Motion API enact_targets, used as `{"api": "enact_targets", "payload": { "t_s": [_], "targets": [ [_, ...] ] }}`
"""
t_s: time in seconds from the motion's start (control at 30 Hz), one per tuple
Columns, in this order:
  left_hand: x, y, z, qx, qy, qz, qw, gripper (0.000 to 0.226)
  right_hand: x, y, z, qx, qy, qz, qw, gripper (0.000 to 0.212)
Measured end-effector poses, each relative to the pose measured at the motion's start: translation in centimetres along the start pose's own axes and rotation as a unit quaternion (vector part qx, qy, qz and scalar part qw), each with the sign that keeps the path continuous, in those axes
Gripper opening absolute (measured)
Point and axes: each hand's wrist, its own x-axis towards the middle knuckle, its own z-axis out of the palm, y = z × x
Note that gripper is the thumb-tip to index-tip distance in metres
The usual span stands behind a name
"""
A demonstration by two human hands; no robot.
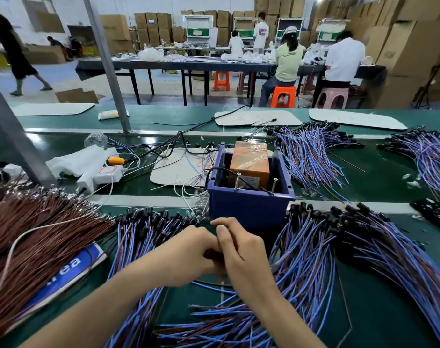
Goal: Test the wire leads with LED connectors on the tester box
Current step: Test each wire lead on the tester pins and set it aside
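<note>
Pinching one wire lead [212,255] by its dark connector end, the left hand [188,252] and right hand [242,249] meet with fingers curled, just before the blue tester box [249,209], probably readying it for testing; heaped leads [314,247] lie within reach.

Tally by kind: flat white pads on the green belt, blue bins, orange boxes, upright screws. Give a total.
Flat white pads: 4
Blue bins: 1
Orange boxes: 1
Upright screws: 2
Total: 8
</note>
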Motion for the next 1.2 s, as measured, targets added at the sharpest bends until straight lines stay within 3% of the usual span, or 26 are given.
{"api": "enact_targets", "payload": {
  "t_s": [0.13, 0.27, 0.43, 0.63, 0.73, 0.87, 1.07, 1.2],
  "targets": [
    [0.0, -0.5, -0.6, -0.023, 0.029, 0.003, 0.999, 0.03, 0.0, 0.5, -0.3, 0.037, -0.025, 0.024, 0.999, 0.02],
    [0.3, -0.7, -1.2, -0.02, 0.042, -0.021, 0.999, 0.021, 0.2, 1.1, -1.2, 0.081, -0.051, 0.041, 0.995, 0.016],
    [0.8, -1.5, -2.4, -0.08, 0.131, -0.047, 0.987, 0.009, 0.5, 1.9, -2.2, 0.106, -0.057, 0.071, 0.99, 0.009],
    [3.3, -1.4, -0.2, -0.341, 0.252, -0.117, 0.898, 0.009, 1.3, 2.9, -2.2, 0.24, 0.043, 0.159, 0.957, 0.011],
    [5.0, -0.5, 2.0, -0.346, 0.218, -0.12, 0.905, 0.008, 1.6, 3.1, -1.8, 0.264, 0.108, 0.184, 0.941, 0.012],
    [6.7, 0.6, 2.7, -0.352, 0.248, -0.107, 0.896, 0.013, 1.8, 3.3, -1.5, 0.261, 0.167, 0.206, 0.928, 0.015],
    [7.3, 1.4, 2.9, -0.34, 0.24, -0.103, 0.904, 0.007, 2.1, 3.5, -1.4, 0.28, 0.199, 0.218, 0.914, 0.016],
    [7.3, 1.3, 2.8, -0.369, 0.247, -0.126, 0.887, 0.008, 2.2, 3.6, -1.3, 0.333, 0.234, 0.243, 0.881, 0.013]
  ]
}}
